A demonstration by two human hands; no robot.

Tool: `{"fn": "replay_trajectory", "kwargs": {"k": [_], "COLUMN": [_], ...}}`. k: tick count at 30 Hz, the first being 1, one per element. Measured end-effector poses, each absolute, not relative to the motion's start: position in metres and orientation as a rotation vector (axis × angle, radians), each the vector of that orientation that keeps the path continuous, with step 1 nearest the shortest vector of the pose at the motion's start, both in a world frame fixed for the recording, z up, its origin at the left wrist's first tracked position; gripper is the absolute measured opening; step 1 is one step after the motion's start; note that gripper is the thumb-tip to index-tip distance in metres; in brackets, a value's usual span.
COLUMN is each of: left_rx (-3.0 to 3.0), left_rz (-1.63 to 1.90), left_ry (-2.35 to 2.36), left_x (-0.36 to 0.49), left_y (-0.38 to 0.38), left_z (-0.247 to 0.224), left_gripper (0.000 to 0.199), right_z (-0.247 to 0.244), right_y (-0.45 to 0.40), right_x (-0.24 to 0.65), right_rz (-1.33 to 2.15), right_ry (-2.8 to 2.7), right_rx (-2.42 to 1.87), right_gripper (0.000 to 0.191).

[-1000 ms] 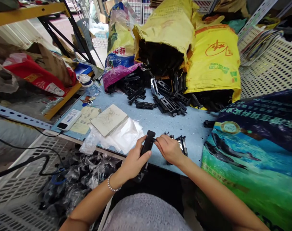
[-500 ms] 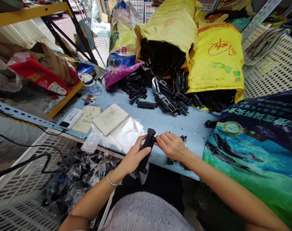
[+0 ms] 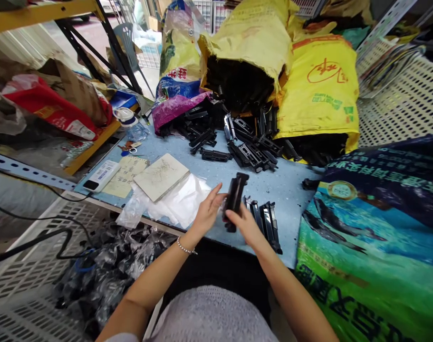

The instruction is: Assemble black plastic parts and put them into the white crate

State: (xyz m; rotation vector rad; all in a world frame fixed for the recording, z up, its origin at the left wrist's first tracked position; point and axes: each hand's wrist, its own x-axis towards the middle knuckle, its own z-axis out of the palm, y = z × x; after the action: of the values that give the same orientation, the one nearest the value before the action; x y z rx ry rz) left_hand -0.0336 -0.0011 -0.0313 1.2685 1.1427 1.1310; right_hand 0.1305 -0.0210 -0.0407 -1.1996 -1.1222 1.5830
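Hanging above the counter (image 3: 291,190), the black plastic part (image 3: 237,189) is gripped by the right hand (image 3: 247,228); the left hand (image 3: 206,213) has open fingers beside it. A slack pinch could drop it over the edge.

The held part (image 3: 236,194) was black. The table (image 3: 289,190) was light blue with tiny specks. One bag (image 3: 318,102) was yellow with red and green writing.

Black part (image 3: 236,195) now in right hand (image 3: 245,224), shifted rightward, left hand (image 3: 206,213) loosened, uncurled beside it
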Motion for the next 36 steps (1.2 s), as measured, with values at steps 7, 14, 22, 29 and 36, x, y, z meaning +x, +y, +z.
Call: {"fn": "replay_trajectory", "kwargs": {"k": [7,14,22,29,36], "left_rx": [1.136,1.273,1.713,2.108,2.208], "left_rz": [1.26,1.177,1.123,0.868,0.834], "left_ry": [1.129,1.052,1.139,1.408,1.38], "left_x": [-0.039,-0.025,-0.034,-0.059,-0.057], "left_y": [0.01,-0.001,-0.005,-0.007,0.0], "left_z": [-0.035,-0.027,-0.029,-0.035,-0.043], "left_gripper": [0.042,0.038,0.033,0.029,0.047], "right_z": [-0.011,-0.014,-0.017,-0.024,-0.007], "right_y": [-0.026,-0.037,-0.037,-0.034,-0.056], "right_x": [0.184,0.17,0.17,0.18,0.182], "right_rz": [1.689,1.846,1.978,1.772,1.898], "right_ry": [-0.789,-0.876,-0.836,-0.767,-0.839], "right_rx": [-1.134,-1.198,-1.104,-1.076,-1.183], "right_gripper": [0.048,0.038,0.033,0.043,0.047]}}
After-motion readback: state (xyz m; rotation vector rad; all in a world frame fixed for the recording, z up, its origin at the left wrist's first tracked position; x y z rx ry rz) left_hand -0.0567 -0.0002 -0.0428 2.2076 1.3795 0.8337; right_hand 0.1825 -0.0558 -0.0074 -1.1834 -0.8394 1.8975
